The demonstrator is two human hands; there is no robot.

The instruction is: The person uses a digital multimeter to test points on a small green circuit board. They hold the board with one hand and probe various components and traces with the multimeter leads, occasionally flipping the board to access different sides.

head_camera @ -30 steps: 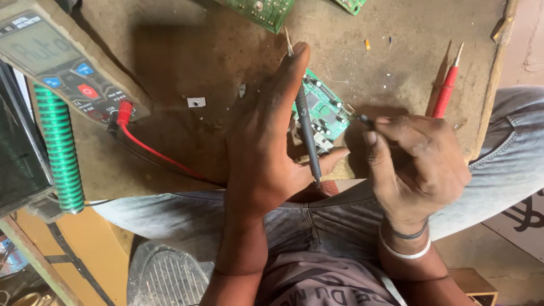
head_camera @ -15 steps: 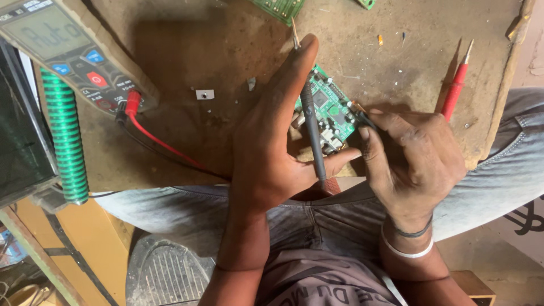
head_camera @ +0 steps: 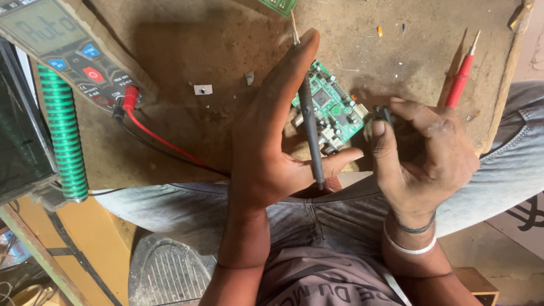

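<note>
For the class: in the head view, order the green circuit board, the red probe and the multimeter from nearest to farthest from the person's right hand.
From the right hand:
1. Green circuit board, at its fingertips.
2. Red probe, lying just beyond it.
3. Multimeter, at the bench's far left corner.

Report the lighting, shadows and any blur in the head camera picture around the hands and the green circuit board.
Head view: soft daylight, no harsh glare; the left hand casts a broad dark shadow up and to the left on the worn table; the green circuit board and black probe are sharp; the right hand is slightly soft at its fingertips; the meter screen is cut off by the frame's corner.
</note>
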